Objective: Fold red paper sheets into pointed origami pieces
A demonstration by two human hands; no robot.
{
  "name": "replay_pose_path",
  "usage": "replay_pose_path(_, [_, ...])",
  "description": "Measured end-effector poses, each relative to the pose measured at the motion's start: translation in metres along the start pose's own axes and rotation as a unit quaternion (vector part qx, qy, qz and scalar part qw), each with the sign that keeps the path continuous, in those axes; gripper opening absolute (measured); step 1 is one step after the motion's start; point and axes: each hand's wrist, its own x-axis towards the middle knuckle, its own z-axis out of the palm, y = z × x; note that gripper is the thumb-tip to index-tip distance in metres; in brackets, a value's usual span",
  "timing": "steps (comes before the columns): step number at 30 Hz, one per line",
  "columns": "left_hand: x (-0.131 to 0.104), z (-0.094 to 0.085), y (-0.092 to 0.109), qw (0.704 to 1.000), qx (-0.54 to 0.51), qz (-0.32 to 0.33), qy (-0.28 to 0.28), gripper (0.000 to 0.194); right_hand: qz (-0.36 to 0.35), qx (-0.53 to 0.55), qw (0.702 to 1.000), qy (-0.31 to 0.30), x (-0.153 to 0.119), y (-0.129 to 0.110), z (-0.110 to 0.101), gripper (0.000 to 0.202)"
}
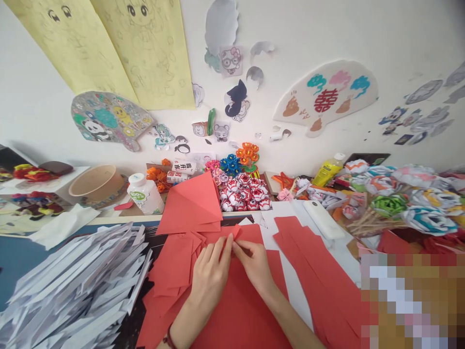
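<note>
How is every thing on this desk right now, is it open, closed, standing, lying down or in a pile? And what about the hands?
Left hand, fingers closed on the small red paper
Right hand, fingers pinching there too
White bottle, standing, cap on
Yellow bottle, cap on
White phone, lying flat
White paper strips, heaped
Red strips, overlapping
Red-and-white flowers, bunched together

I see a bright white wall (319,29), soft shadows, stretchy-looking edges, and blurry blocks (414,300) hiding the bottom right corner.
</note>
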Motion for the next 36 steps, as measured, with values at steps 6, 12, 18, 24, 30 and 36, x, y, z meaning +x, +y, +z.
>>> replay_pose_path(6, [0.004, -0.004, 0.002, 0.997, -0.073, -0.014, -0.005, 0.042, -0.019, -0.009, 1.0, 0.019, 0.002, -0.002, -0.004, 0.033])
replay_pose_path(12, [0.009, -0.011, -0.002, 0.918, -0.331, -0.219, -0.019, 0.025, -0.02, -0.038, 0.999, 0.02, 0.002, -0.006, -0.008, 0.032])
replay_pose_path(18, [0.014, -0.01, -0.012, 0.753, -0.553, -0.321, -0.153, 0.03, -0.064, -0.069, 0.995, 0.026, -0.001, -0.012, -0.006, 0.025])
replay_pose_path(24, [0.012, -0.009, -0.007, 0.768, -0.538, -0.316, -0.147, 0.026, -0.063, -0.067, 0.993, 0.071, 0.001, -0.012, -0.009, 0.016])
replay_pose_path(30, [0.013, -0.013, -0.001, 0.792, -0.506, -0.306, -0.151, 0.025, -0.012, -0.033, 0.996, 0.086, 0.0, -0.011, -0.014, 0.02])
replay_pose_path(36, [0.012, -0.015, 0.002, 0.797, -0.502, -0.3, -0.151, 0.025, -0.012, -0.012, 0.997, 0.075, -0.002, -0.017, -0.013, 0.021])
